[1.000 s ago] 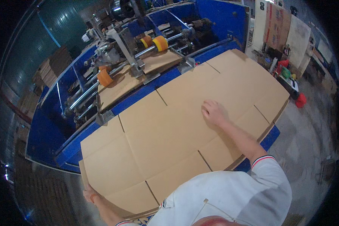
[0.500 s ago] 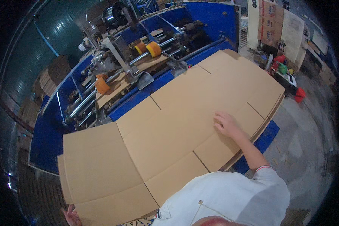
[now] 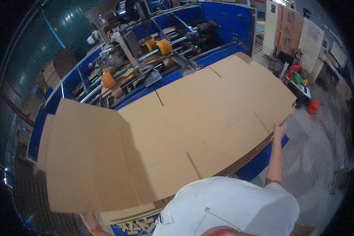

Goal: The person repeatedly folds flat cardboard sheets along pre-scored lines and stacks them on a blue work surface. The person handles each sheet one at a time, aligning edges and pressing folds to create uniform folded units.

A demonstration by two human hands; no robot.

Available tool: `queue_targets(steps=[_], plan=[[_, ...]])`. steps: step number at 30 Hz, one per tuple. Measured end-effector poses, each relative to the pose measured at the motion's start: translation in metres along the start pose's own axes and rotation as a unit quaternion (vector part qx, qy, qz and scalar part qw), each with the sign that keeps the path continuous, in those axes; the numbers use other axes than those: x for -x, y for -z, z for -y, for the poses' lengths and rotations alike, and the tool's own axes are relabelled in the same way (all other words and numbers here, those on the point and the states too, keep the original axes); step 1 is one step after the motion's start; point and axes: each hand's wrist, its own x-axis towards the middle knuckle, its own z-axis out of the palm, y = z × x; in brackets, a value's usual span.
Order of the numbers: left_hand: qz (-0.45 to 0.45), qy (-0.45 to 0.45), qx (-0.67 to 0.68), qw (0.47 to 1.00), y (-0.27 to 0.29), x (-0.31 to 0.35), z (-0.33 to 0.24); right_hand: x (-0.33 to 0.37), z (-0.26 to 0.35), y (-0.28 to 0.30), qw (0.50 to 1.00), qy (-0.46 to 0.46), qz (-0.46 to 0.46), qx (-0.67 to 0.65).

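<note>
A large slotted and creased cardboard sheet (image 3: 200, 114) lies across a stack of similar sheets beside a blue machine. Its left panel (image 3: 90, 153) is bent upward along a crease and casts a shadow. My left hand (image 3: 89, 220) grips this panel's near edge from below, its fingers mostly hidden by the board. At the near right edge my right hand (image 3: 279, 131) is closed on the sheet, fingertips partly out of sight. Under the left end, more cardboard (image 3: 124, 214) shows at the near edge.
Beyond the sheet stands the blue machine (image 3: 234, 25) with metal shafts, orange rollers (image 3: 108, 80) and metal guides (image 3: 152, 76). Cardboard scraps (image 3: 135, 227) lie below the near edge. Stacked cardboard (image 3: 57, 67) stands far left, and a red bag (image 3: 312, 106) sits at the right.
The left panel has risen and tilted up with my left hand under its edge. My right hand has moved from the sheet's surface to its near right edge. The rollers' cardboard strip has shifted.
</note>
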Motion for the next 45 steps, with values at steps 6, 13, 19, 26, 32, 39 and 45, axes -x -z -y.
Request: queue_targets(steps=[6, 13, 19, 26, 32, 39, 45], plan=[[-0.062, -0.025, -0.096, 0.993, 0.028, -0.039, -0.006, -0.072, -0.06, 0.018, 0.802, -0.303, 0.109, -0.502], [-0.127, -0.111, -0.121, 0.978, 0.004, -0.015, 0.051, -0.062, -0.028, 0.042, 0.829, -0.261, 0.173, -0.463], [-0.121, -0.106, -0.087, 0.983, -0.057, 0.001, 0.057, -0.011, 0.008, 0.03, 0.814, -0.249, 0.199, -0.485], [-0.185, -0.138, -0.065, 0.971, -0.12, 0.016, 0.065, 0.086, 0.182, 0.071, 0.862, -0.128, 0.115, -0.478], [-0.067, -0.145, -0.156, 0.975, -0.135, 0.017, 0.067, 0.134, 0.216, 0.0, 0.822, 0.439, 0.227, -0.282], [0.201, -0.401, -0.277, 0.849, -0.226, 0.048, 0.046, 0.136, 0.246, -0.003, 0.755, 0.576, 0.262, -0.171], [0.341, -0.363, -0.399, 0.77, -0.262, 0.075, 0.081, 0.211, 0.227, -0.022, 0.548, 0.729, 0.404, -0.068]])
